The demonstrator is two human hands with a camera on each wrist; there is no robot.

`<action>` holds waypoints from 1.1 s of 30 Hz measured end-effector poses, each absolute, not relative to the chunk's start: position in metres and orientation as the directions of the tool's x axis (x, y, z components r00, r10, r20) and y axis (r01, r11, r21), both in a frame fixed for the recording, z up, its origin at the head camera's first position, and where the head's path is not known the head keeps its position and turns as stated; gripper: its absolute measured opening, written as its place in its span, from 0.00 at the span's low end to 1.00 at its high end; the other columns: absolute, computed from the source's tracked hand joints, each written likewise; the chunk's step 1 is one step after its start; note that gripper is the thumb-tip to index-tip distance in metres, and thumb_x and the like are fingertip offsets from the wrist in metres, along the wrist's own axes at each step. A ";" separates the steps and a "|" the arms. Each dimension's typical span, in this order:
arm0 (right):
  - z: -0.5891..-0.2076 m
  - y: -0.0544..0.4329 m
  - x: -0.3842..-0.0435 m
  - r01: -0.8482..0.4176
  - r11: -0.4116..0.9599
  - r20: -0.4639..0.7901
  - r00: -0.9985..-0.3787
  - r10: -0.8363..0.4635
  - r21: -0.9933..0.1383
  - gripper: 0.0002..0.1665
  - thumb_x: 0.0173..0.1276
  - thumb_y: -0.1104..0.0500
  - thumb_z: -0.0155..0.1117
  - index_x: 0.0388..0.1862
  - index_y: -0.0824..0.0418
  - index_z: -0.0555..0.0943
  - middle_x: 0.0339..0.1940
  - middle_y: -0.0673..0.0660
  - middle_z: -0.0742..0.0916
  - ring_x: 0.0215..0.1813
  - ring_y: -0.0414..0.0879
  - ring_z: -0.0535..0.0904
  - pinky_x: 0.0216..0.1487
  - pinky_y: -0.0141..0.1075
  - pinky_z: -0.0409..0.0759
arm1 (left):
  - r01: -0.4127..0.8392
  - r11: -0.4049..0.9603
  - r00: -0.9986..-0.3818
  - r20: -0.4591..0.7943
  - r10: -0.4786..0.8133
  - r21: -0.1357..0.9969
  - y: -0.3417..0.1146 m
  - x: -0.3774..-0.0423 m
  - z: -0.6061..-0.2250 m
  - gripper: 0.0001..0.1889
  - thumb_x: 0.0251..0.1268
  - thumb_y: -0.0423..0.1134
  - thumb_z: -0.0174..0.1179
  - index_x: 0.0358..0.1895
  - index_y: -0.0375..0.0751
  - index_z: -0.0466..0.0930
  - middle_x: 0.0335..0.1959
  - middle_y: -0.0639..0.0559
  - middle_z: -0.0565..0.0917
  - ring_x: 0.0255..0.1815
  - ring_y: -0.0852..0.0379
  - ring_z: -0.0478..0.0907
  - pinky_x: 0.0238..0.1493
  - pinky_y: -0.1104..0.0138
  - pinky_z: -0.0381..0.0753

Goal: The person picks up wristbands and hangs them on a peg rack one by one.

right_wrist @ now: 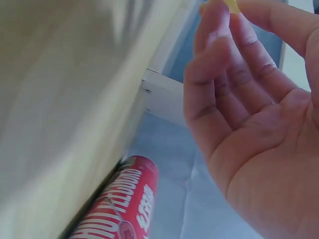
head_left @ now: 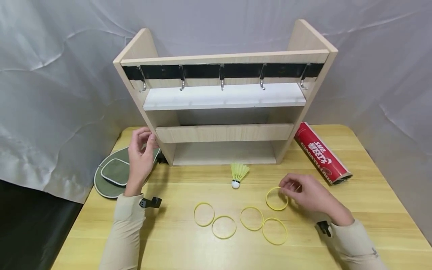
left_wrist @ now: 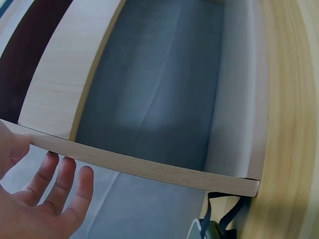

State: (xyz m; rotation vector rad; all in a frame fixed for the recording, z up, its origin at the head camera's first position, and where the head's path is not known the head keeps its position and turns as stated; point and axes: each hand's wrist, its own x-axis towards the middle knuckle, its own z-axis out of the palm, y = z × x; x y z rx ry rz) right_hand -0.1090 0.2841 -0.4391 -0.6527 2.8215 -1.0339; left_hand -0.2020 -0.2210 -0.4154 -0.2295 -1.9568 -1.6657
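My right hand (head_left: pixel 305 191) pinches a thin yellow ring (head_left: pixel 267 201) between thumb and fingertips, low over the table; in the right wrist view only a bit of the yellow ring (right_wrist: pixel 232 6) shows at the fingertips. Several like it lie nearer the front, among them one yellow ring (head_left: pixel 224 237) at centre. Loosely bent, the fingers of my left hand (head_left: pixel 141 155) are at the outer left side of a wooden shelf rack (head_left: pixel 224 134). Close up, its fingertips (left_wrist: pixel 85 175) come right up to the side panel's edge.
Metal hooks (head_left: pixel 222 78) line the rack's black strip. A yellow shuttlecock (head_left: pixel 239 172) lies before its base. On the right is a red shuttlecock tube (head_left: pixel 318 152); on the left, beyond my wrist, a green fabric pouch (head_left: pixel 108 187). Grey cloth (head_left: pixel 219 22) hangs behind.
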 end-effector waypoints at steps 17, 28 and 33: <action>-0.391 0.283 -0.124 -0.437 0.640 0.351 -0.898 -0.266 -0.632 0.14 0.65 0.71 0.80 0.47 0.60 0.90 0.39 0.54 0.94 0.38 0.28 0.86 0.45 0.17 0.86 | 0.463 0.240 -0.839 0.509 -0.193 0.853 -0.221 -0.201 -0.415 0.15 0.85 0.30 0.56 0.64 0.23 0.71 0.45 0.58 0.81 0.45 0.59 0.80 0.44 0.73 0.88; -0.358 0.280 -0.129 -0.487 0.556 0.479 -0.860 -0.174 -0.674 0.19 0.64 0.77 0.77 0.51 0.62 0.90 0.43 0.38 0.91 0.38 0.28 0.88 0.43 0.17 0.86 | 0.465 0.240 -0.836 0.512 -0.198 0.852 -0.221 -0.201 -0.414 0.15 0.84 0.29 0.57 0.64 0.23 0.71 0.45 0.59 0.81 0.45 0.59 0.80 0.44 0.72 0.89; -0.341 0.278 -0.134 -0.509 0.502 0.526 -0.842 -0.121 -0.699 0.17 0.66 0.78 0.75 0.52 0.67 0.89 0.46 0.38 0.92 0.41 0.29 0.89 0.46 0.17 0.87 | 0.458 0.235 -0.839 0.504 -0.203 0.857 -0.221 -0.200 -0.414 0.15 0.84 0.29 0.57 0.64 0.23 0.71 0.45 0.58 0.82 0.46 0.58 0.80 0.43 0.76 0.88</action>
